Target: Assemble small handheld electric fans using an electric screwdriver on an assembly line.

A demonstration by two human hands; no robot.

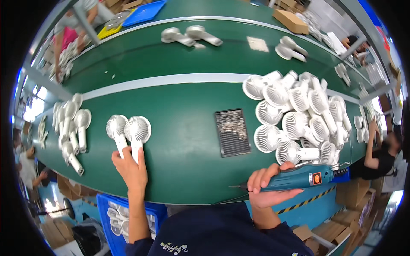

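1. Fans, two small white handheld ones (128,130), lay side by side on the green counter (183,141), heads away from the person, handles toward the near edge.
2. Left hand (130,168): fingers (141,154) were stretched narrow and nearly flat over the two handles, touching them; whether they were closed around either handle could not be told.
3. Right hand (267,185): fingers (260,177) were wrapped tight around a blue electric screwdriver (299,177), held level over the near edge of the counter, bit pointing toward the person's left, dark cord end toward the right.
4. Just beyond the right hand lay a dense heap of white fans (299,119), many overlapping, heads and handles in mixed directions.
5. Between the pair of fans and the heap sat a dark rectangular tray (232,132) filled with small metal parts, too small to identify.
6. Left of the pair, apart from it, another cluster of white fans (70,128) lay along the counter's curve.
7. A pale stripe (171,80) ran the length of the counter; beyond it lay further fans in pairs (190,36) and a cardboard box (290,21).
8. Below the near edge, by the left forearm, a blue crate (115,217) held more white fan parts.
9. Other people were at the far left (70,34) and far right (380,158) of the line.
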